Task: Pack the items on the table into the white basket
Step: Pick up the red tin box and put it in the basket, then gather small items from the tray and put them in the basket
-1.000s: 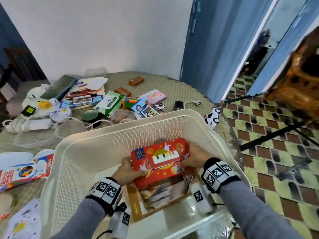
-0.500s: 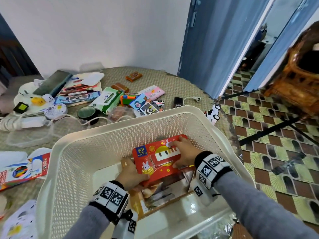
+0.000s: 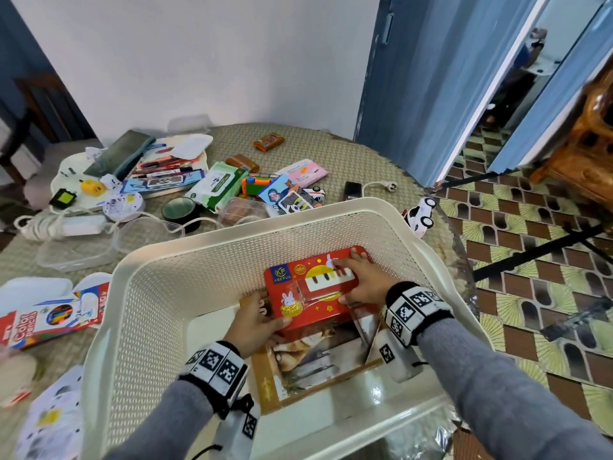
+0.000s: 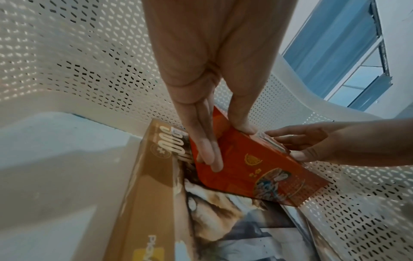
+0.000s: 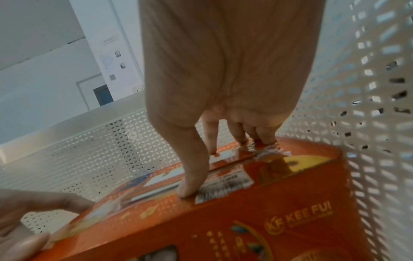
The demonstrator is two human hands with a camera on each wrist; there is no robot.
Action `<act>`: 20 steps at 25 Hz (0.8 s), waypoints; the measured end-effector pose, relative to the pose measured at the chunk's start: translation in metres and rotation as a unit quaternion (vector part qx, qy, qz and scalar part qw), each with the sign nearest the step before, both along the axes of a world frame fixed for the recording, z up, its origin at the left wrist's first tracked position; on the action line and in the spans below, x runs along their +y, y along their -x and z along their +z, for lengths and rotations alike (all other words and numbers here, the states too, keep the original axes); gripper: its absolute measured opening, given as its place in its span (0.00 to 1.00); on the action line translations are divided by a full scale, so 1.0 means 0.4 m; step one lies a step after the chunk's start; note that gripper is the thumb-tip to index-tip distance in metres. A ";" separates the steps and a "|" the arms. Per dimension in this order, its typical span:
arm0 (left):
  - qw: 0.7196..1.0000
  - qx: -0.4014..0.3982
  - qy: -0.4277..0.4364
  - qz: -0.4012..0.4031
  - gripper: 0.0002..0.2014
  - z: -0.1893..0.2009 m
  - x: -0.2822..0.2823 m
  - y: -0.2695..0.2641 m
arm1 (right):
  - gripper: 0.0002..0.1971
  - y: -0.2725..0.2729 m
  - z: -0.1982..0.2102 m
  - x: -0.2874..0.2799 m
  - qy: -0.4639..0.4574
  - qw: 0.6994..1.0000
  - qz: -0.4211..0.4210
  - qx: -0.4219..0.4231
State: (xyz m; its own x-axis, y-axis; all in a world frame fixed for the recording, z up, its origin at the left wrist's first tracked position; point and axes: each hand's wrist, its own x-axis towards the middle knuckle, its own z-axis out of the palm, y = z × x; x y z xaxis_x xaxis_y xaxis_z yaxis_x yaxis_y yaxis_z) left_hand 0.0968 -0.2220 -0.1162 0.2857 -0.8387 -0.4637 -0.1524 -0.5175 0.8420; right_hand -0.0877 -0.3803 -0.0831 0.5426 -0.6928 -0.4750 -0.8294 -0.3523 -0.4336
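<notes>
The white basket [image 3: 205,240] stands at the near edge of the table. Inside it a red toy-piano box [image 3: 318,310] lies tilted on a brown puzzle box [image 3: 318,360], close to the far right wall. My left hand [image 3: 255,320] pinches the red box's left end, thumb on top and fingers under the side; the left wrist view shows this grip on the red box [image 4: 257,167]. My right hand [image 3: 361,280] lies on the top face with straight, spread fingers. In the right wrist view, the right hand [image 5: 216,164] has its thumb on the barcode side of the red box [image 5: 290,194].
Beyond the basket the table holds a wet-wipes pack [image 3: 217,185], a black tape roll [image 3: 180,209], a clear plastic container [image 3: 76,247], cards and snacks. A colour-pencil box [image 3: 49,320] lies left. A white toy car [image 3: 419,215] sits at the table's right edge.
The red box has gone down and toward the basket's far right corner. My right hand slid from the box's right end onto its top; my left hand kept its grip.
</notes>
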 end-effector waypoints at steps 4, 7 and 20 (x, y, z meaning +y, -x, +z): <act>0.993 -0.106 -0.036 -0.044 0.33 0.043 0.006 -0.006 | 0.39 -0.012 0.018 0.012 0.003 1.000 -0.007 0.005; 0.977 -0.185 -0.055 -0.095 0.29 0.100 0.008 -0.016 | 0.36 -0.024 0.047 0.024 0.005 1.000 -0.012 0.012; 0.942 -0.336 -0.023 -0.003 0.19 0.426 0.222 -0.101 | 0.24 -0.200 0.290 0.178 -0.001 0.964 0.254 -0.073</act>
State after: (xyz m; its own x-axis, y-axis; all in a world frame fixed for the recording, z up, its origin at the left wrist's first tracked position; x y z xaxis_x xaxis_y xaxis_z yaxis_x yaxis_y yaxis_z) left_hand 0.1373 -0.1331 0.0540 0.5236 -0.8240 -0.2166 -0.6447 -0.5494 0.5315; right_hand -0.0078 -0.3091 0.0327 0.8728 -0.3188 -0.3697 -0.4803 -0.6962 -0.5336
